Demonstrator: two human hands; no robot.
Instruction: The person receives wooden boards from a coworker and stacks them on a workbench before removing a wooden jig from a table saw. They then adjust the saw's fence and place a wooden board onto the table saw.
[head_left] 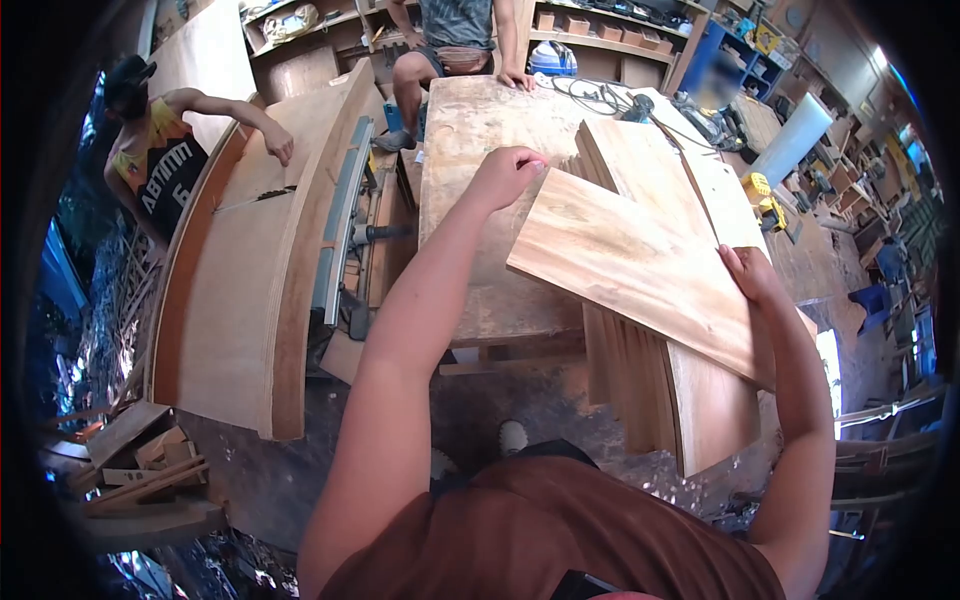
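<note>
A wide, flat wooden board point(640, 270) lies tilted over a stack of similar boards point(640, 385) at the right of the worktable. My right hand point(750, 272) grips its right edge, with the thumb on the upper face. Near the board's upper left corner is my left hand point(512, 175), its fingers closed together; whether they pinch the corner or something small is too hidden to tell. Other boards of the stack show behind the held one point(650, 165) and below it, jutting past the table's front edge.
The worn worktable point(465, 230) carries cables point(600, 97) at its back. A seated person point(455, 50) rests a hand on it. At left, another person point(160, 150) reaches over a large wooden panel point(250, 280). A yellow tool point(762, 200) sits at right.
</note>
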